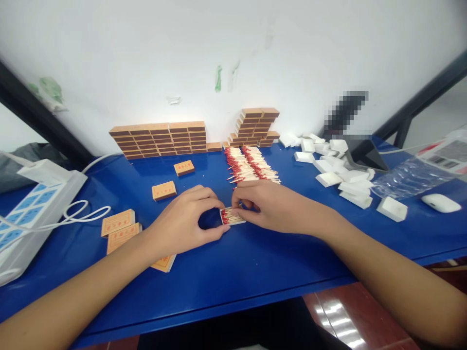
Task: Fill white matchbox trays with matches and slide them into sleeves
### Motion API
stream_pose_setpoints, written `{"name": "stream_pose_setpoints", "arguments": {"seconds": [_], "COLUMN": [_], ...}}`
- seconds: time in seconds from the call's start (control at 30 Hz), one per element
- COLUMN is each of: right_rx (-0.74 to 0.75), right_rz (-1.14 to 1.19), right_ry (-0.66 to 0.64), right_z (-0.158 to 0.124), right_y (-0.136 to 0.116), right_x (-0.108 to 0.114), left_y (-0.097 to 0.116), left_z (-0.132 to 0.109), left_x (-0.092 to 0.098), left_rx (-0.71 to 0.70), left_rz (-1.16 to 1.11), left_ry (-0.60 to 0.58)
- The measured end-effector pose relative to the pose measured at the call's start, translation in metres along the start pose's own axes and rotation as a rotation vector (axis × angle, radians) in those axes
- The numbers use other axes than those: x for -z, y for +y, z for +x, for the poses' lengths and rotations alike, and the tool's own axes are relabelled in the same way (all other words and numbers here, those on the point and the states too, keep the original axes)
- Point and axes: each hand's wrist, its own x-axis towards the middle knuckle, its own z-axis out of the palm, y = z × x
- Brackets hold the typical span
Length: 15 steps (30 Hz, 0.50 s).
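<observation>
A small white matchbox tray [237, 222] filled with red-tipped matches [226, 215] lies on the blue table between my hands. My left hand [189, 216] pinches its left end, the thumb at the near side and the fingers at the far side. Over the tray's right part, my right hand [259, 204] is curled, with thumb and fingertips on the matches; its palm hides that end. Just beyond are two rows of loose matches [251, 164], red heads to the left. Orange matchbox sleeves [164, 190] lie left of my left hand, one [164, 263] partly under that forearm.
Stacked matchboxes [160, 141] line the wall, with a stepped pile [255, 126] beside them. White empty trays [328, 165] are heaped at right, near a tablet-like device [367, 155], clear plastic packaging [408, 177] and a white mouse [441, 202]. A power strip [36, 214] with cables stands left.
</observation>
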Motion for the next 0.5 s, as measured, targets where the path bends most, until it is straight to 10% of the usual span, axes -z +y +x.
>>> {"name": "stream_pose_setpoints", "arguments": {"seconds": [0.5], "right_rx": [-0.001], "right_rz": [-0.039], "right_ry": [0.033], "right_z": [-0.001], "right_y": [0.008], "right_x": [0.001], "left_y": [0.000], "left_z": [0.000], "left_x": [0.001], "left_rx": [0.002], "left_rz": [0.002], "left_ry": [0.000]}}
